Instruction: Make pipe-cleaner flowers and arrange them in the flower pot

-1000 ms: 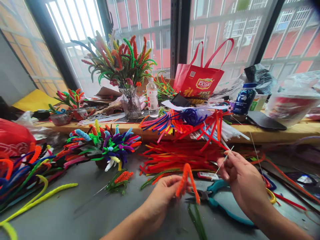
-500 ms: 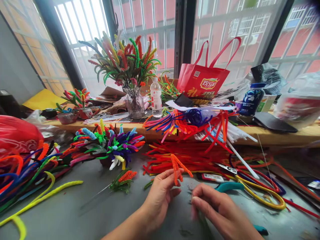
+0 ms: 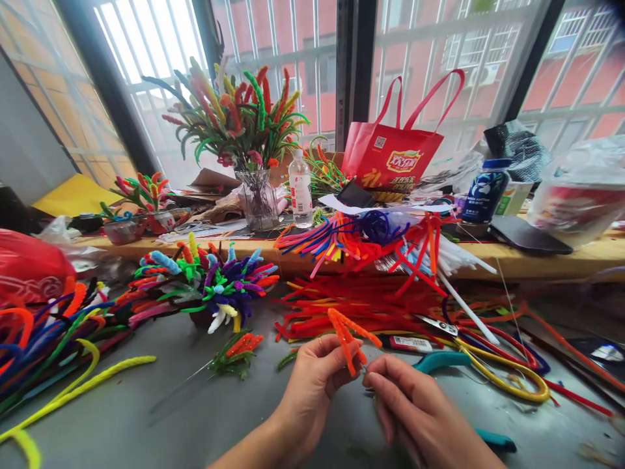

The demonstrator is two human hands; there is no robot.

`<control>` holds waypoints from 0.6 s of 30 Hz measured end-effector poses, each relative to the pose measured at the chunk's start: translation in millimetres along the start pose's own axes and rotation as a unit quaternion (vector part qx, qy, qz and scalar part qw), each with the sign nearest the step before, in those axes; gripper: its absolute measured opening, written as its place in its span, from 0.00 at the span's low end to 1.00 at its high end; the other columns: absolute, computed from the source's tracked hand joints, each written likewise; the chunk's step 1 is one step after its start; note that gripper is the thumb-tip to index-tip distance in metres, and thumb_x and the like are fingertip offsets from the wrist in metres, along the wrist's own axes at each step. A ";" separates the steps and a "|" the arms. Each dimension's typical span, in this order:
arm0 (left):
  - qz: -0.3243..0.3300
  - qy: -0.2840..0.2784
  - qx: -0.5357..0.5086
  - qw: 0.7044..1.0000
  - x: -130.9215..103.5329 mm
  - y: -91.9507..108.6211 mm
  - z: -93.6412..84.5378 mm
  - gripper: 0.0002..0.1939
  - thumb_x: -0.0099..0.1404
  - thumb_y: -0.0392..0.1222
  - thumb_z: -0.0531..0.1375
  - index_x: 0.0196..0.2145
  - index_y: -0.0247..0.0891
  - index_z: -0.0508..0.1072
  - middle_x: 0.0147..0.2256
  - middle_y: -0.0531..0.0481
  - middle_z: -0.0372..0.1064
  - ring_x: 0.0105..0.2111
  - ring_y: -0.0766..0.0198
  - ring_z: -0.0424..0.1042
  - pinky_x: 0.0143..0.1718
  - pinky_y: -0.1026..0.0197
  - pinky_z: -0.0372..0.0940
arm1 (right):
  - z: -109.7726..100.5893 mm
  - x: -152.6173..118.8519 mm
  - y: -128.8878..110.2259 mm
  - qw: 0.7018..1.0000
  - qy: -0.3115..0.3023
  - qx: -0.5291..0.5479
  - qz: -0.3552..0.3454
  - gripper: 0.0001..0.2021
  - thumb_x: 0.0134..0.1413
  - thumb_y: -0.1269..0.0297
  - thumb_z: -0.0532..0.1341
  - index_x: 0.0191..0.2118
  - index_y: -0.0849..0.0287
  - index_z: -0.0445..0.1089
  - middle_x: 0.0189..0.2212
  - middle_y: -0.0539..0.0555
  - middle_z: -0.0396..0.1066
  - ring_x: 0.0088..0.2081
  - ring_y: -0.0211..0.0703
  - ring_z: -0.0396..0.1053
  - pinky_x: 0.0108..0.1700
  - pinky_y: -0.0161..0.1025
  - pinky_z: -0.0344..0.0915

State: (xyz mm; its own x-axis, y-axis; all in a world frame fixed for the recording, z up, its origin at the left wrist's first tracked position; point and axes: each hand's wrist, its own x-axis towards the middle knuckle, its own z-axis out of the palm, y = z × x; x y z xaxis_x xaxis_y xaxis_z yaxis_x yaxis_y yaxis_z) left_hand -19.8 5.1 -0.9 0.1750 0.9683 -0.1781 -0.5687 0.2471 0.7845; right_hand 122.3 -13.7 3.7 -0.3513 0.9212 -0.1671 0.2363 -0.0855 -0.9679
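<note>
My left hand pinches a bent orange pipe cleaner between thumb and fingers, its folded top pointing up. Close beside it, my right hand is closed, thumb against forefinger, at the lower end of the orange piece. Something thin and greyish shows at those fingertips, too small to name. Teal handles of a tool stick out behind the right hand. To the left lies an orange-and-green pipe cleaner flower with a thin wire stem on the grey tabletop.
Yellow-handled scissors lie at right. Red pipe cleaners are heaped behind my hands. Colourful bundles stand at left. On the wooden ledge are a vase, a water bottle, a red bag and a blue bottle.
My right hand has moved up and left, and its fingertips now meet the lower end of the orange pipe cleaner. The left hand still holds that piece, now turned slightly.
</note>
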 end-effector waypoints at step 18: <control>0.011 0.012 0.029 0.999 -0.1 -3.0 -1.3 0.08 0.48 0.40 0.68 0.22 0.32 0.76 0.23 0.51 0.69 0.24 0.70 0.65 0.31 0.66 0.62 | 2.3 1.2 4.4 0.996 -0.017 0.079 0.037 0.19 0.54 0.43 0.51 0.31 0.56 0.58 0.11 0.39 0.51 0.10 0.26 0.43 0.11 0.24 0.42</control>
State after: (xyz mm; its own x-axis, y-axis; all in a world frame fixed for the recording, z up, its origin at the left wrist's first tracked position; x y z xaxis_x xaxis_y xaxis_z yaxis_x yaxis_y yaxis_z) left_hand -19.1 4.3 -3.9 0.1435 0.9742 -0.1742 -0.5238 0.2241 0.8218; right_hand 120.8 -13.9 -1.1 -0.3697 0.8970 -0.2423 0.1181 -0.2133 -0.9698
